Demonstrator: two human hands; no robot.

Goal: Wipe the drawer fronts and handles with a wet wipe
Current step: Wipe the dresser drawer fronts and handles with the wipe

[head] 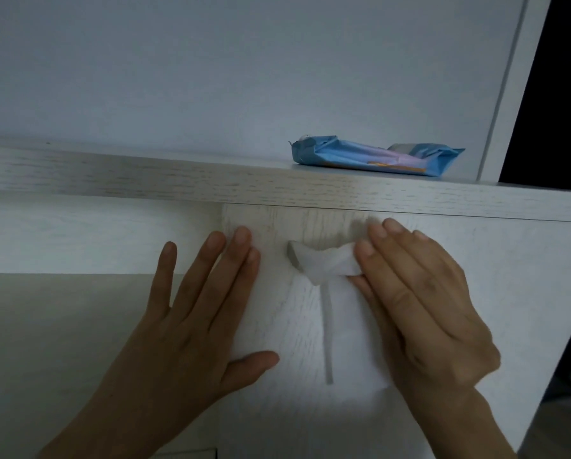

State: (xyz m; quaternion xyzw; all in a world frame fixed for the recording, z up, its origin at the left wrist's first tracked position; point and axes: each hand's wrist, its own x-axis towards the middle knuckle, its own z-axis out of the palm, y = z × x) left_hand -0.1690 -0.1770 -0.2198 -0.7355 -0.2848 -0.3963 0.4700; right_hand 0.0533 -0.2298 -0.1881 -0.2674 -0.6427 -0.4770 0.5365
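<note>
A pale wood-grain drawer front (297, 409) fills the lower middle, just under the cabinet's top edge. Its slim grey handle (328, 342) runs down the front from a wider top end. My right hand (419, 303) holds a white wet wipe (327, 263) against the top of the handle, thumb underneath and straight fingers laid over it. My left hand (194, 313) lies flat on the drawer front to the left of the handle, fingers spread, holding nothing.
A blue pack of wet wipes (373, 155) lies on the cabinet top (145, 180) at the back right. A plain white wall stands behind. A white frame and a dark opening (555, 94) are at the far right. A lower surface (45, 326) lies to the left.
</note>
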